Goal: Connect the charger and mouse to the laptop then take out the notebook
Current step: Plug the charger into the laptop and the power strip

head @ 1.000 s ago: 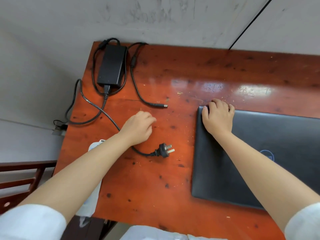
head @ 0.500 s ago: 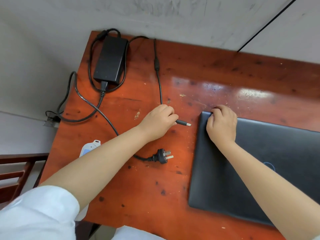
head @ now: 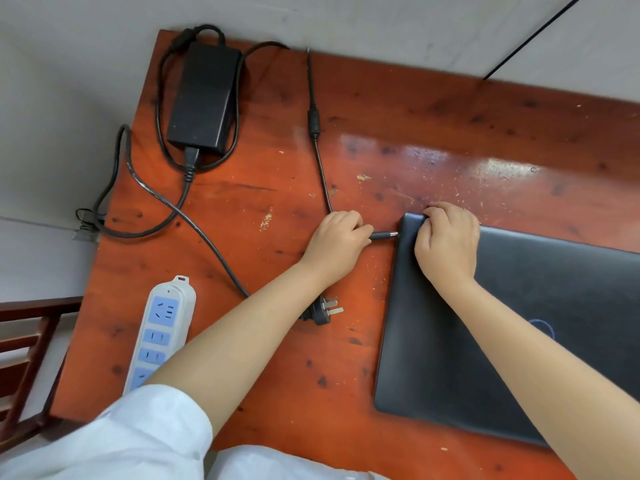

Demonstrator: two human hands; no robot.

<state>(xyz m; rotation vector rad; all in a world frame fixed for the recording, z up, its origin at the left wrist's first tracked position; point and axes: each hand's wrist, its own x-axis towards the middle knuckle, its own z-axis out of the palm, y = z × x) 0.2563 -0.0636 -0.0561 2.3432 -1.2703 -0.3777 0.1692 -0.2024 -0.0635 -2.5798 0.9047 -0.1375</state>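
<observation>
A closed dark laptop (head: 519, 341) lies on the right of the red wooden table (head: 398, 109). My right hand (head: 448, 242) grips its far left corner. My left hand (head: 337, 242) pinches the charger's barrel plug (head: 384, 235), whose metal tip touches the laptop's left edge near that corner. The thin charger cable (head: 318, 157) runs from my left hand to the far table edge. The black charger brick (head: 204, 98) lies at the far left corner. Its mains plug (head: 325, 308) rests loose on the table beside my left forearm. No mouse or notebook is in view.
A white and blue power strip (head: 161, 327) lies near the table's left edge, its near end hidden by my sleeve. A thick black mains cable (head: 145, 188) loops over the left edge. A wooden chair (head: 24, 358) stands at the left. A grey wall runs behind the table.
My left hand picked up the barrel plug and carried it right until its tip reached the laptop's left edge. My right hand stayed on the laptop's corner, curling over it.
</observation>
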